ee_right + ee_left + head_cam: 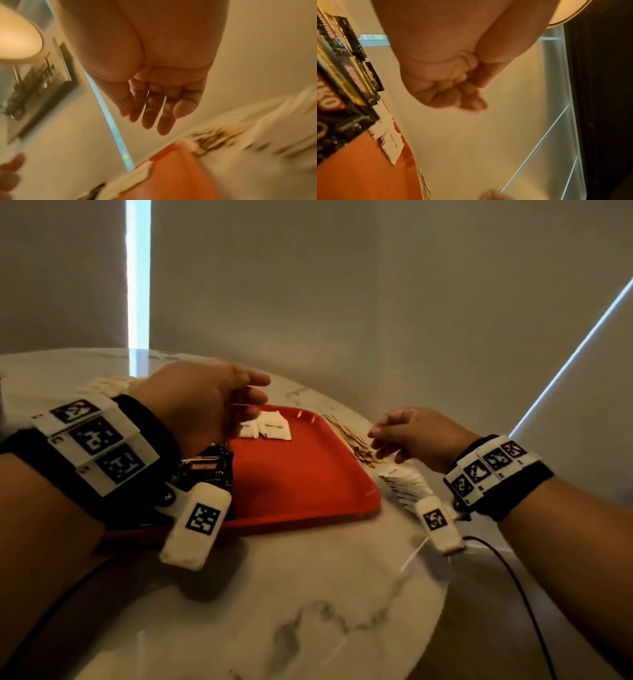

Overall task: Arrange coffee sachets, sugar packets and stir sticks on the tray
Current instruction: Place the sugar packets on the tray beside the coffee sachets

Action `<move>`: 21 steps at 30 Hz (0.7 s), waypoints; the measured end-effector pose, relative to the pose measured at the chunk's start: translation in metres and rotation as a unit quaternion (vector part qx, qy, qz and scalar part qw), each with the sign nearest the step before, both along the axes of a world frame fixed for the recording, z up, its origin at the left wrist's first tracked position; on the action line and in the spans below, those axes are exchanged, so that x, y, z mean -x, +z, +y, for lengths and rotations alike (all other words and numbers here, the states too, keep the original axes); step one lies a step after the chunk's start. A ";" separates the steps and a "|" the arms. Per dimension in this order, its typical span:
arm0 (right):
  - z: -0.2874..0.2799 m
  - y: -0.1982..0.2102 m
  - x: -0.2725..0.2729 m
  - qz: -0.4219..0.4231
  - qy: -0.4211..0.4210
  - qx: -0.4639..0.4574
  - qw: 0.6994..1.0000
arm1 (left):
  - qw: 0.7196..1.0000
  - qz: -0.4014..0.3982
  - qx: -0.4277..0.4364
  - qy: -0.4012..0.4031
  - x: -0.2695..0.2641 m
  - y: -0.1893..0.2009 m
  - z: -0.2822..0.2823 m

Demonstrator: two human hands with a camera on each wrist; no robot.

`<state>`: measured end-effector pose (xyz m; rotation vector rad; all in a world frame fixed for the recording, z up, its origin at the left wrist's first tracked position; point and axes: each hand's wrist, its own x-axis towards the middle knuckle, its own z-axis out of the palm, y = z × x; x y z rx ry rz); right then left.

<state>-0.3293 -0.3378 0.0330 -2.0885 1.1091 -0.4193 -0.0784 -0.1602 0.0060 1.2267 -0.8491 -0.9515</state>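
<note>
The left wrist band with its printed markers fills the near left of the head view. Beyond it the left hand hovers over the far left corner of the red tray. Its fingers are curled, and the head view shows a thin stick running from them over the tray; it looks pinched, though the left wrist view is too blurred to confirm it.

On the tray, dark coffee sachets lie at the left edge, partly hidden by the wrist. White sugar packets sit beside them near the far edge. The middle and right of the tray are bare.

Right of the tray, on the marble table, a heap of sticks lies just beside the rim, with a fan of white packets nearer. The right hand hovers over the sticks with fingers relaxed and extended, holding nothing I can see.

I judge the task under halfway: some sachets and packets are placed, and most sticks and packets are still off the tray.

The left wrist view alone shows print on the sachets and packets. The right wrist view confirms the empty fingers.
</note>
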 end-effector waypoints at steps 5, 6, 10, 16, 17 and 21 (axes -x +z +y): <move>-0.033 -0.015 0.059 0.180 -0.037 0.106 0.977 | 0.995 -0.060 0.004 0.075 -0.011 -0.002 -0.005; -0.036 -0.019 0.063 0.210 -0.033 0.116 0.970 | 0.992 -0.093 0.010 0.086 -0.014 -0.002 -0.006; -0.035 -0.026 0.071 0.307 -0.001 0.127 0.943 | 0.994 -0.018 0.026 0.105 -0.020 -0.002 -0.010; -0.030 -0.039 0.064 0.414 0.031 0.136 0.899 | 0.992 0.039 0.024 0.114 -0.017 -0.007 -0.014; -0.029 -0.039 0.061 0.415 0.027 0.134 0.899 | 0.992 0.042 0.022 0.117 -0.016 -0.007 -0.014; -0.028 -0.039 0.050 0.402 -0.007 0.113 0.909 | 0.991 0.053 0.020 0.123 -0.013 -0.007 -0.015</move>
